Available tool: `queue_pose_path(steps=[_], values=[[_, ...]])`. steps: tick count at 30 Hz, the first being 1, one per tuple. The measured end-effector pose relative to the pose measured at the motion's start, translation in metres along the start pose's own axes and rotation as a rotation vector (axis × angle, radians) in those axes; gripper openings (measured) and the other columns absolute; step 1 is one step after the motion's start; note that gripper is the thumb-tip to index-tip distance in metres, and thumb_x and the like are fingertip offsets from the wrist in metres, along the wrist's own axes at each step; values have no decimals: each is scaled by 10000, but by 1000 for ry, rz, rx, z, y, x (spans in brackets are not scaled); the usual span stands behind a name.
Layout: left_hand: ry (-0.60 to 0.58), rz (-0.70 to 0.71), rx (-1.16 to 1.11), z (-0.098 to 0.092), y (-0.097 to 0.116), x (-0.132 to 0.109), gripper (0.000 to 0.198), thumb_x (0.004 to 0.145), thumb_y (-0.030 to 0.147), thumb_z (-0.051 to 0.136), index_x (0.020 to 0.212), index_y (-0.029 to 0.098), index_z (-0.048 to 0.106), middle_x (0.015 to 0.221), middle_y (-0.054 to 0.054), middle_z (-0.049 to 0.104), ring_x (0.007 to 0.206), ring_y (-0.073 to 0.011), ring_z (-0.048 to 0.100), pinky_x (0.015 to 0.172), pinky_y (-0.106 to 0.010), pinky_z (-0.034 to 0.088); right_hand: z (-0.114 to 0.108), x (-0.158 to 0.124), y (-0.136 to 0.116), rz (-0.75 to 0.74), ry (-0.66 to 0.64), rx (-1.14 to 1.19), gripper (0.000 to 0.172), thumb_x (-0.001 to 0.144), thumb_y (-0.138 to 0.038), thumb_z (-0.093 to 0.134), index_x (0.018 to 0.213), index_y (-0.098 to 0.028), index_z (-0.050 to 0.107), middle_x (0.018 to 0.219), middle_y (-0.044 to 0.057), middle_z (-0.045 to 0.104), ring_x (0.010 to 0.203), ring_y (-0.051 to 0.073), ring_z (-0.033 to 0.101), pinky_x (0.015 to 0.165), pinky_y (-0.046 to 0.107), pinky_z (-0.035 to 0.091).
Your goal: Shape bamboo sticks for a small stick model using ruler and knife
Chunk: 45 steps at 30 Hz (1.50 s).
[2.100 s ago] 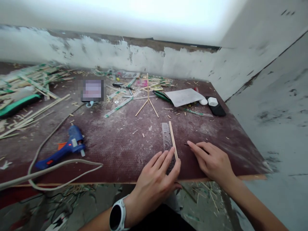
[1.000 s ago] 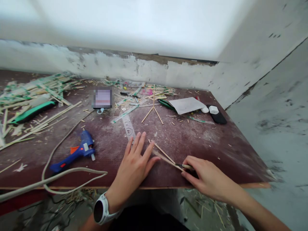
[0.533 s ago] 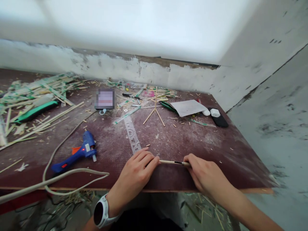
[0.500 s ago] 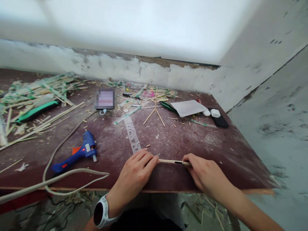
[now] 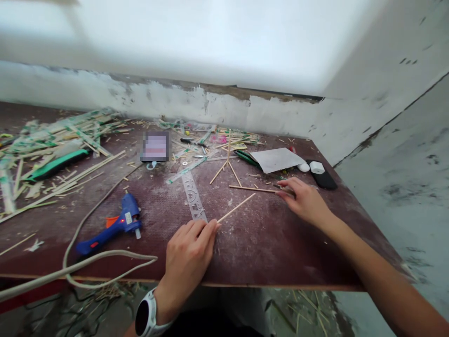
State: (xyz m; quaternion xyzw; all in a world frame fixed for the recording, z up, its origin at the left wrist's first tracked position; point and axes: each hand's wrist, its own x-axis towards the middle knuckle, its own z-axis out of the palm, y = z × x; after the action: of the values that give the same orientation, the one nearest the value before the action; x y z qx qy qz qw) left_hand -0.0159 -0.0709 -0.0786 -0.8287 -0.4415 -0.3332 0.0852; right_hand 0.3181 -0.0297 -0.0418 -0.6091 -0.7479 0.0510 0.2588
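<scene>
My left hand [image 5: 189, 245] rests near the table's front edge with its fingers closed, pinching the near end of a thin wooden stick [image 5: 236, 207] that slants away to the right. My right hand [image 5: 304, 200] reaches further out over the table and pinches the right end of a second thin stick [image 5: 250, 188], which lies nearly level; a small dark item shows at its fingertips. A clear plastic ruler [image 5: 194, 199] lies just beyond my left hand. A small three-legged frame of sticks [image 5: 227, 161] stands behind both sticks.
A blue glue gun [image 5: 114, 226] with a grey cable [image 5: 87, 266] lies at the left. Stick offcuts and a green-handled tool [image 5: 56, 164] are piled at the far left. White paper [image 5: 275, 159] and a black device [image 5: 322, 174] sit at the back right, by the wall.
The hands held one stick between them at the front edge. Now two sticks are apart: my right hand has carried one forward, and my left hand keeps the other.
</scene>
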Motion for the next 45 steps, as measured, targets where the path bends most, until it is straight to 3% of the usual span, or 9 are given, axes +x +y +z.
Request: queue_pose_path(steps=[2,5,7,10,15,20,27,45], values=[[-14,2,-6,0,0,1,174,1043,251,557,999,182,710,756,-10,639,689,-199,579,680,-342,421,3,4,-10,-12,22,100,254,945,-368,617,1082,-183,723,1034,121,749,862,245,703,751,352,545],[-28,16,-34,-1,0,2,181,1047,250,551,995,184,711,756,-9,641,686,-194,577,681,-340,423,11,3,-32,12,-98,332,342,958,-440,617,1164,-196,738,930,60,762,633,155,615,599,281,487],[-36,38,-62,-2,0,3,173,1047,250,555,1005,189,711,765,-10,652,686,-186,580,683,-334,428,17,1,-45,23,-119,424,332,950,-451,629,1137,-210,760,898,39,766,614,140,593,585,269,467],[-39,61,-109,-4,0,4,155,1044,250,562,1022,191,703,792,-19,673,688,-178,593,680,-324,442,23,-6,-54,53,-67,512,247,927,-427,666,972,-215,782,861,31,765,684,151,628,630,268,480],[26,21,-223,-6,2,5,87,1019,211,604,1060,190,678,839,-30,694,739,-175,644,702,-308,494,21,-19,-57,120,32,667,213,899,-416,712,937,-218,778,787,25,748,587,128,597,526,240,449],[112,-2,-299,-12,15,8,245,952,104,686,1184,178,664,861,-32,705,747,-160,640,704,-302,508,16,-23,-60,98,125,711,186,892,-413,743,889,-230,778,799,29,772,646,142,666,557,236,498],[137,2,-337,-13,30,18,299,910,47,719,1175,181,683,909,-30,730,795,-151,654,732,-307,524,14,-24,-61,132,110,820,311,871,-522,754,877,-212,741,760,37,757,574,131,649,498,233,485],[110,17,-335,-12,31,16,236,928,75,708,1140,177,689,915,-35,745,786,-148,687,734,-294,543,11,-23,-61,152,77,860,330,878,-543,731,857,-214,721,683,20,740,552,140,636,499,248,479]])
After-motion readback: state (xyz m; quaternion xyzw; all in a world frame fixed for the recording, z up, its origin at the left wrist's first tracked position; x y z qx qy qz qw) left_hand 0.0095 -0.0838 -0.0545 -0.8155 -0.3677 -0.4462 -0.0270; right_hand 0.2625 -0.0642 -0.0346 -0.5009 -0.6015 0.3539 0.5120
